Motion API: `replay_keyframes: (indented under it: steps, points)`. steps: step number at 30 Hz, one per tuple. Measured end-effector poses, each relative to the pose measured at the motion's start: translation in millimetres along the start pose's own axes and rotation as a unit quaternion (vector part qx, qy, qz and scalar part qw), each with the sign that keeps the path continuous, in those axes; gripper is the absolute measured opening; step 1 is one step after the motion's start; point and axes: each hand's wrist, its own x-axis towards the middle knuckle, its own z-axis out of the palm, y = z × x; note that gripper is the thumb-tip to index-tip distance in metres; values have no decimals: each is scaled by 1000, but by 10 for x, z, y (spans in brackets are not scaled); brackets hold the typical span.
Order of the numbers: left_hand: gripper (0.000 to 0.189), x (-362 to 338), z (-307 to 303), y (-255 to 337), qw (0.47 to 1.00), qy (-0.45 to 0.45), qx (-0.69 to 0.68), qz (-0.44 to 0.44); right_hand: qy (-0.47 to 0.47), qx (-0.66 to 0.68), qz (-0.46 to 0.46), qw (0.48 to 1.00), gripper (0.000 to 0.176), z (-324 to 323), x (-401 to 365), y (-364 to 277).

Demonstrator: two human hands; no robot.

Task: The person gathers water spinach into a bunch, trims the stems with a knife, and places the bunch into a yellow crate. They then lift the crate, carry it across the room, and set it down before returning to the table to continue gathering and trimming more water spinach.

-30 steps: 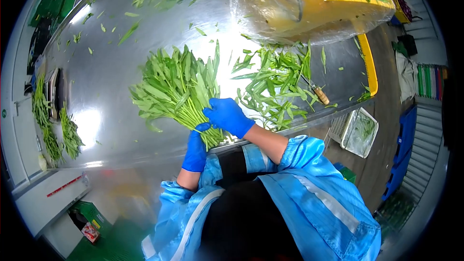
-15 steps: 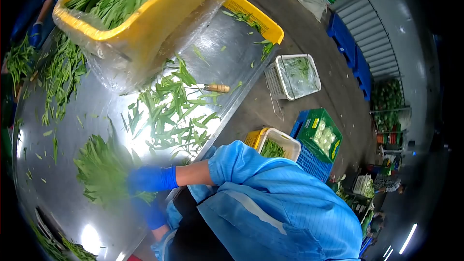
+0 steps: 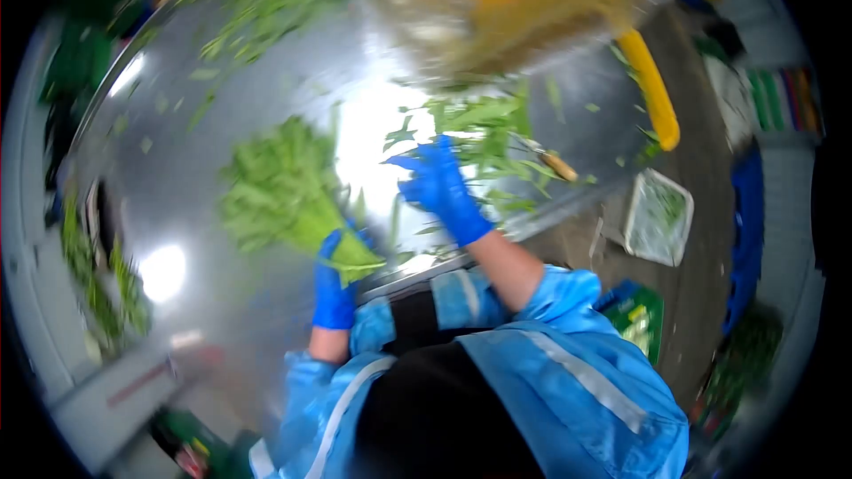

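Note:
In a blue glove, my left hand (image 3: 335, 279) grips the stem end of a bunch of leafy greens (image 3: 286, 186), whose leaves fan out to the upper left over the metal table (image 3: 213, 248). My right hand (image 3: 437, 184), gloved in blue too, is apart from the bunch with its fingers spread and nothing in it. It is over the edge of a pile of loose leaves (image 3: 484, 120). Just right of that pile lies a knife with a wooden handle (image 3: 557, 165).
A yellow crate lined with plastic (image 3: 541, 0) stands at the top, with greens inside. More greens (image 3: 284, 0) lie at the upper left and others (image 3: 98, 275) at the far left. A white basket (image 3: 658, 217) and a green crate (image 3: 641, 324) are on the floor at right.
The view has turned, so the scene sits differently. My right hand is now off the bunch with fingers spread, near the loose leaves; my left hand holds the stems.

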Motion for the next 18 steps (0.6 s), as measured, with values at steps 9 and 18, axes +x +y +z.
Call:
replay_keyframes:
  steps: [9,18]
  points:
    - [50,-25,175,-62,998,-24,-52,17,-93,-281,-75,952,28,662,-54,-209]
    - [51,-106,77,-67,996,9,-85,-31,-133,-349,58,926,23,842,162,11]
